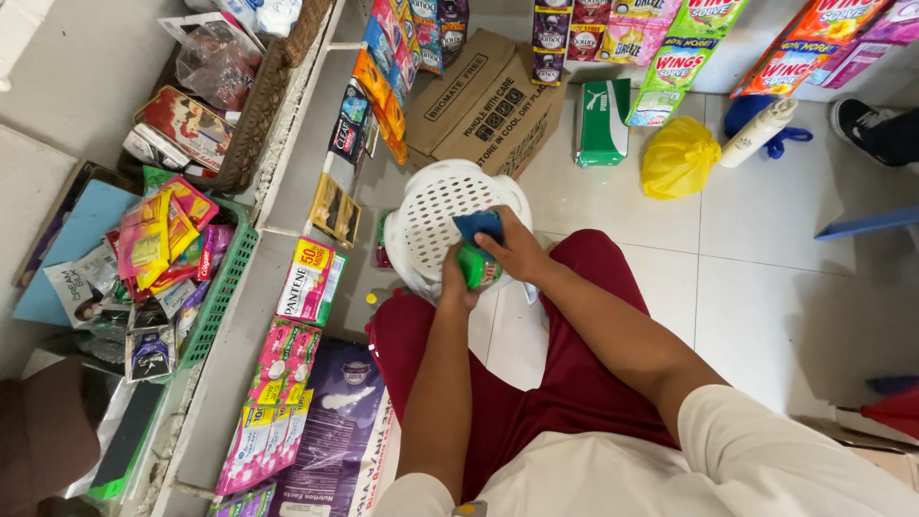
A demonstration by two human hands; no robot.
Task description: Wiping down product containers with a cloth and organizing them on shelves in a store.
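Note:
I sit on a tiled floor in dark red trousers. In front of my knees a white perforated plastic basket (431,215) lies tipped on its side. My left hand (457,284) grips a small green container (479,268) from below. My right hand (517,247) presses a blue cloth (477,226) onto the top of that container. Both hands meet right at the basket's rim.
A shelf edge at left carries hanging sachet strips (287,383), a green basket (225,287) of small packets and a wicker basket (263,96). A cardboard box (483,101), a green box (603,124), a yellow bag (678,158) and a white bottle (758,134) lie ahead on the floor.

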